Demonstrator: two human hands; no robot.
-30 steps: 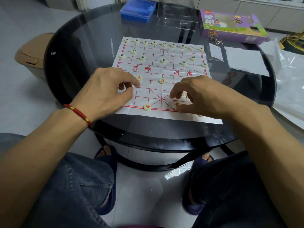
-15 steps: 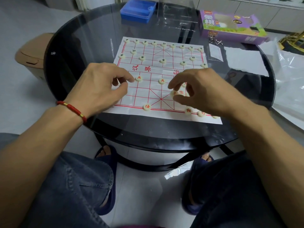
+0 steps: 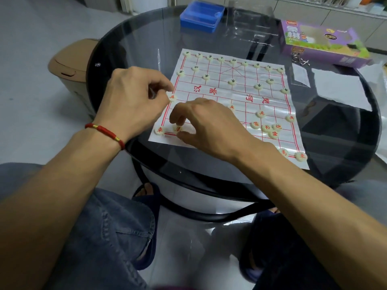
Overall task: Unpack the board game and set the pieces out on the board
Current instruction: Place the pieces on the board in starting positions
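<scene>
The paper board point(image 3: 236, 95) with its red grid lies on the round glass table point(image 3: 129, 49). Dark-marked pieces fill its far rows, such as one piece point(image 3: 232, 81). Red-marked pieces stand on the near half, with a loose cluster point(image 3: 266, 128) at the near right. My left hand point(image 3: 134, 101) is at the board's left edge, fingers curled, index tip against a red soldier piece point(image 3: 172, 97). My right hand point(image 3: 207, 126) reaches across to the near left corner and pinches a red piece point(image 3: 178, 129) between thumb and forefinger, beside the corner piece point(image 3: 159, 130).
At the table's far side are a blue plastic box point(image 3: 201, 15), a clear lid point(image 3: 249, 21) and the purple game carton point(image 3: 320, 42). White paper sheets point(image 3: 339, 88) and a small bag point(image 3: 300, 75) lie to the right. A tan bin point(image 3: 67, 68) stands left of the table.
My right hand has crossed from the board's right-centre to the near left corner with a piece. My left hand shifted to the left edge, where a soldier piece now lies. The right cluster is uncovered.
</scene>
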